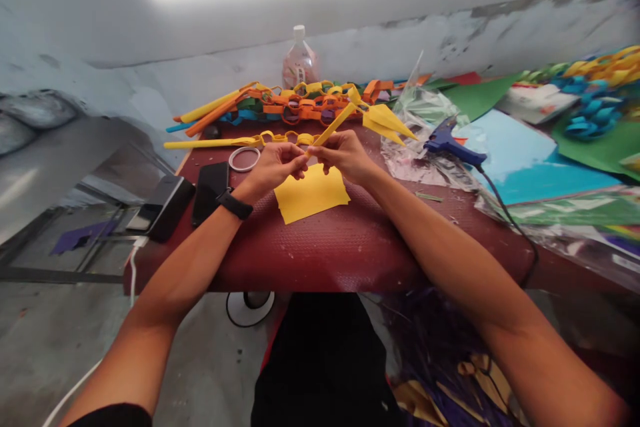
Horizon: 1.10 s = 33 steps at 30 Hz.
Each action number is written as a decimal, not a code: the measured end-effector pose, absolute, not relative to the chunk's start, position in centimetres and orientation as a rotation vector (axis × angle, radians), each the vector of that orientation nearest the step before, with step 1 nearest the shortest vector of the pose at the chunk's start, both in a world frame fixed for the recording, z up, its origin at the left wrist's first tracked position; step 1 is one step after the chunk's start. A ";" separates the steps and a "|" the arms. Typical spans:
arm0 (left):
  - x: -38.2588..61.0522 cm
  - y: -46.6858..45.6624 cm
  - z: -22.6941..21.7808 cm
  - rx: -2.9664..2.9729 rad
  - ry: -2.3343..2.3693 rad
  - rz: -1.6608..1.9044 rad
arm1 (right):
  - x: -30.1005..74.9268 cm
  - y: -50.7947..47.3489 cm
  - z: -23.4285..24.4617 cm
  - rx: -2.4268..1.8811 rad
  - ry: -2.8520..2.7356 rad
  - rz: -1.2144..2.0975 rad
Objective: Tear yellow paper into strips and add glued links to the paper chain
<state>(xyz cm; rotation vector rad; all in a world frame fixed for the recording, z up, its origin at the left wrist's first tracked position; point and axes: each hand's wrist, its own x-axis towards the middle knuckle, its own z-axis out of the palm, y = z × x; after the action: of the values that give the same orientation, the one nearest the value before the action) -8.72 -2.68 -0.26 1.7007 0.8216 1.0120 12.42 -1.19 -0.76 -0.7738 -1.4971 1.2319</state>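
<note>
A slim yellow paper stick (336,125) slants up and to the right between my hands, with folded yellow paper near its upper end. My left hand (278,165) pinches the lower end between thumb and fingertips. Close beside it, my right hand (347,156) is closed around the same stick a little higher. Below the hands lie yellow paper sheets (313,195) on the dark red table. Just behind, a yellow paper chain (267,139) runs left into a straight yellow stick (200,144). Pointed yellow paper pieces (387,123) sit right of the stick.
Multicoloured paper chains (295,105) and a plastic bottle (300,63) stand at the back. To the right are a blue glue gun (453,141) with its cord and blue sheets (533,160). A tape ring (245,159) and a phone (210,190) lie left.
</note>
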 end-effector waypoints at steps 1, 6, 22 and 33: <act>-9.0 -2.6 -0.3 1.704 0.833 0.996 | 13.2 -0.6 -0.6 -0.794 -1.482 1.196; -9.7 -2.2 -1.2 1.665 0.907 0.892 | 19.9 2.9 0.6 -0.952 -1.090 0.839; -7.2 -2.9 -0.5 1.522 0.865 1.071 | 12.2 -1.5 -0.2 -0.773 -1.469 1.132; -7.4 -3.4 -0.4 1.338 0.980 0.960 | 14.7 1.0 -0.3 -0.792 -1.290 1.120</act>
<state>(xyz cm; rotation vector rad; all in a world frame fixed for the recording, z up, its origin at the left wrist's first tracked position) -7.39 -3.41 -0.35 1.3383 0.9800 0.9598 14.67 0.98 -0.31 -0.7924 -1.2898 1.1199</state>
